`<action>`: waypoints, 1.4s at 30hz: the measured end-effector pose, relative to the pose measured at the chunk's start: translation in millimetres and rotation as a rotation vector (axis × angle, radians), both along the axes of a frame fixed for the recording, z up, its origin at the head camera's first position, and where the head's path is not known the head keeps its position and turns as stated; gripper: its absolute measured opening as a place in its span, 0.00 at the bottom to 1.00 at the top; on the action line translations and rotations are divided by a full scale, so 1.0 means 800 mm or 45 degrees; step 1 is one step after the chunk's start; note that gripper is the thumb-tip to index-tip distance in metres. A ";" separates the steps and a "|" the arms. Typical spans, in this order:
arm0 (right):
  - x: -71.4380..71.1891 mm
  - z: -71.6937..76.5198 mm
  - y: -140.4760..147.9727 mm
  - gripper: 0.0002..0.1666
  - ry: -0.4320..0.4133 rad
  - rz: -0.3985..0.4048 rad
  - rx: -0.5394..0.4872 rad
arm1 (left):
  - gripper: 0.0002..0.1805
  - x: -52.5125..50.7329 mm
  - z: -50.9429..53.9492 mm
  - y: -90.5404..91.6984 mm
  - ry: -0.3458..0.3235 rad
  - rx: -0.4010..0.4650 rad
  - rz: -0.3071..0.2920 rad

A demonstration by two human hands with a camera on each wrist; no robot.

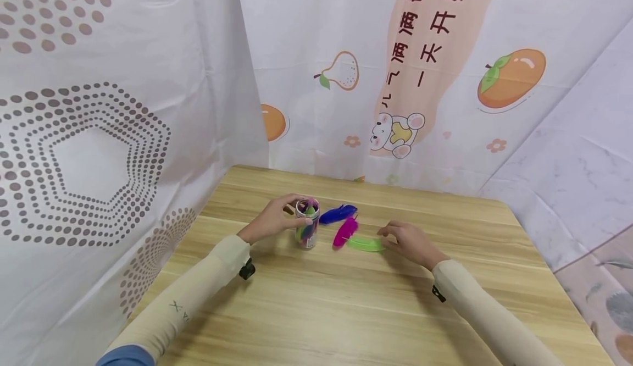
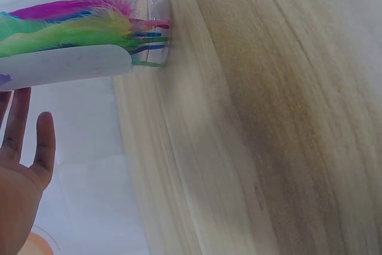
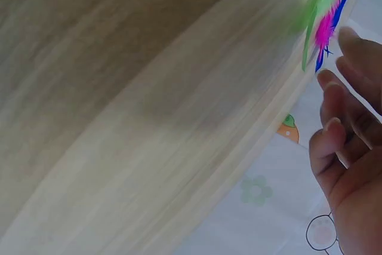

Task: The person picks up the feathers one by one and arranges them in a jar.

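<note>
A clear plastic jar (image 1: 307,237) packed with coloured feathers stands upright on the table, its top uncovered. My left hand (image 1: 273,221) holds it from the left, thumb in front and fingers behind. Through the jar's wall in the left wrist view, green, magenta and blue feathers (image 2: 65,34) show. To the right of the jar lie a blue feather (image 1: 338,214), a magenta feather (image 1: 345,232) and a light green feather (image 1: 366,244). Beside the green feather's right end is my right hand (image 1: 409,240), fingers loosely bent and holding nothing; in the right wrist view a gap separates them from the feathers.
The wooden table (image 1: 316,311) reaches back to a printed white curtain (image 1: 306,25). Another dotted curtain (image 1: 94,162) hangs along the left side, close to the table's edge. Dark bands (image 1: 247,270) are on both wrists.
</note>
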State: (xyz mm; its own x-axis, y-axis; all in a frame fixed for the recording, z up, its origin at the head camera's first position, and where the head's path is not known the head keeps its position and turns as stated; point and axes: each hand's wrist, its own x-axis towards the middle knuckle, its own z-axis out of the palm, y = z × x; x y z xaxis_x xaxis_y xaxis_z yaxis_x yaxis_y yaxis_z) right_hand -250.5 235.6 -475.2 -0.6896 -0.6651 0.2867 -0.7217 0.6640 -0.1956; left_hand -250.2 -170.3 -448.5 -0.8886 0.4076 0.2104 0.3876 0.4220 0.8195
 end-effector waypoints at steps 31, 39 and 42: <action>-0.002 -0.018 0.004 0.06 -0.186 0.007 0.033 | 0.30 -0.003 0.002 0.000 -0.044 -0.026 -0.006; -0.004 -0.019 0.005 0.03 -0.186 -0.026 0.009 | 0.30 -0.002 0.001 -0.001 -0.051 -0.017 0.002; -0.004 -0.017 0.003 0.03 -0.193 -0.045 0.014 | 0.29 -0.001 0.000 -0.001 -0.040 -0.005 -0.003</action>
